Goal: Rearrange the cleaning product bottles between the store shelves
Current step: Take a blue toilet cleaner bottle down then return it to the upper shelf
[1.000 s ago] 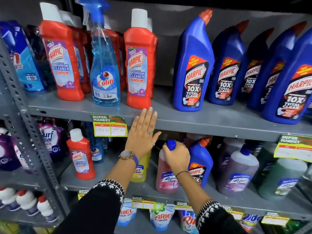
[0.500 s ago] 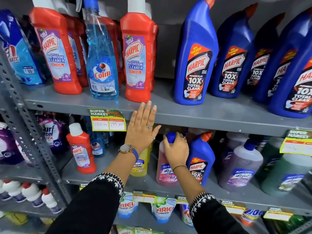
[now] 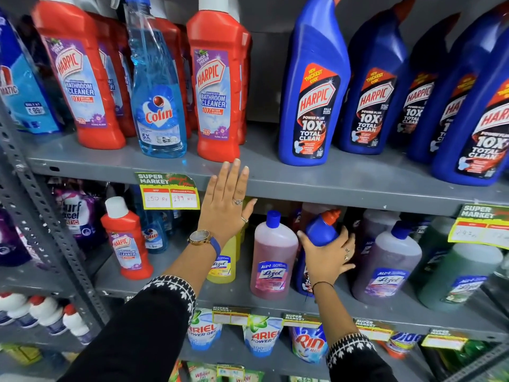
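My right hand (image 3: 327, 257) is wrapped around the shoulder of a small blue Harpic bottle (image 3: 321, 230) with an orange cap, standing on the middle shelf. Just left of it stands a pink Lizol bottle (image 3: 272, 257) with a blue cap, free of my hand. My left hand (image 3: 227, 202) is held flat with straight fingers against the front edge of the upper shelf (image 3: 344, 186), holding nothing. On that upper shelf stand red Harpic bathroom cleaner bottles (image 3: 216, 86), a blue Colin spray bottle (image 3: 157, 97) and large blue Harpic bottles (image 3: 312, 92).
A yellow Lizol bottle (image 3: 223, 267) is partly hidden behind my left wrist. A small red Harpic bottle (image 3: 125, 239) stands at the middle shelf's left. Purple (image 3: 385, 266) and green Lizol bottles (image 3: 457, 277) stand to the right. Detergent pouches (image 3: 261, 337) fill the lower shelf. A perforated upright (image 3: 41, 205) borders the left.
My right hand has left the pink Lizol bottle's cap and moved right, closing on the small blue Harpic bottle. My left hand stays on the shelf edge. The view has come closer.
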